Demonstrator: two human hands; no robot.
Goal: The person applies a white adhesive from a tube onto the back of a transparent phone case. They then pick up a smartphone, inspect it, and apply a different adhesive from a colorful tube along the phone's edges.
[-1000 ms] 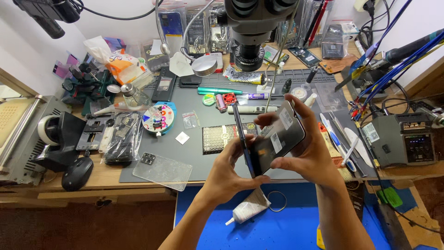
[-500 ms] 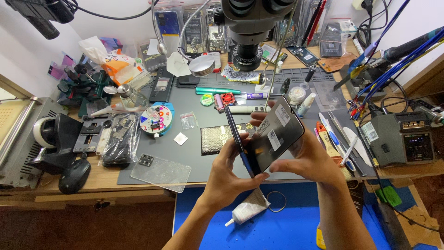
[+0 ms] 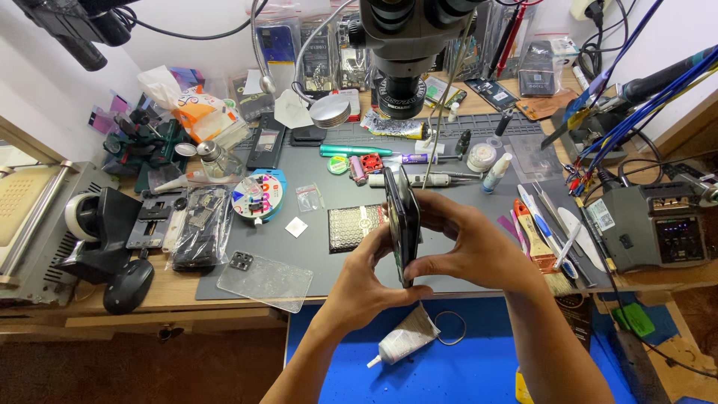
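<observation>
The phone [image 3: 402, 224] is held on edge at the centre, above the grey mat [image 3: 449, 161], clasped between the left hand [image 3: 366, 280] at 7 o'clock and right hand [image 3: 467, 251] at 4 o'clock. Even pressure along both edges should be kept.

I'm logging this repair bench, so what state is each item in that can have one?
Dark slim smartphone: held on edge, clasped between both hands.
Left hand: fingers gripping the phone's lower end.
Right hand: fingers wrapped round the phone's side.
White glue tube: lying flat on the blue mat.
Clear plastic phone case: lying flat on the grey mat.
</observation>
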